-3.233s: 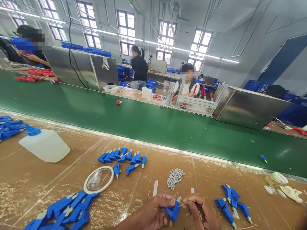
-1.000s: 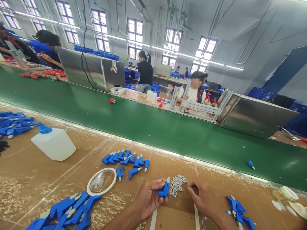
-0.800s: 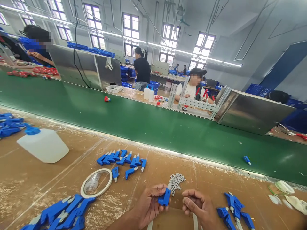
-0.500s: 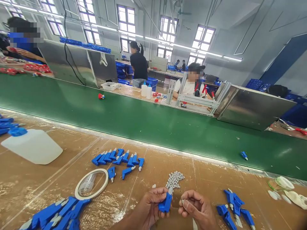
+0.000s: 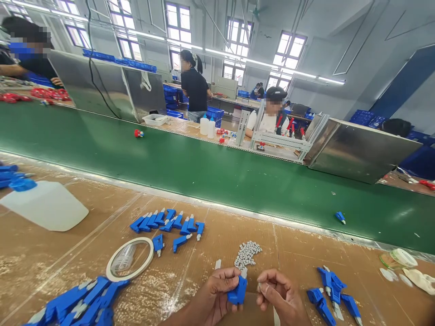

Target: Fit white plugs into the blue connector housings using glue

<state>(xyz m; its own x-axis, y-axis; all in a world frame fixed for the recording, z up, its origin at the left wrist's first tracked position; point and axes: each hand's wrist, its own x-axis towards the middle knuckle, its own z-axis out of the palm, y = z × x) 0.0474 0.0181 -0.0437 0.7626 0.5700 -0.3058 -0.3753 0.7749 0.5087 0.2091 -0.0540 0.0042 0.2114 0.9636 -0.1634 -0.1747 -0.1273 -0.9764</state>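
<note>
My left hand (image 5: 217,292) is closed around a blue plastic part (image 5: 237,290) with a grey tip pointing up and away from me. Just to its right, my right hand (image 5: 279,296) pinches a small grey piece (image 5: 260,287) between thumb and fingertips, apart from the blue part. Beyond both hands lies a pile of small grey pieces (image 5: 248,254) on the brown tabletop. Similar blue parts (image 5: 335,290) with grey tips lie right of my right hand. More blue parts (image 5: 168,222) stand grouped farther left, and a larger heap (image 5: 84,303) lies at the near left.
A roll of tape (image 5: 149,258) encircles some clear plastic at the left, near a white jug (image 5: 47,206). Past the table edge runs a green conveyor belt (image 5: 204,172) carrying a red piece (image 5: 138,133) and a blue piece (image 5: 340,217). A jar (image 5: 399,258) stands far right. Co-workers sit opposite.
Both pieces on the belt have shifted left. My left hand and the blue part have moved slightly right, closer to my right hand, which keeps its pinch.
</note>
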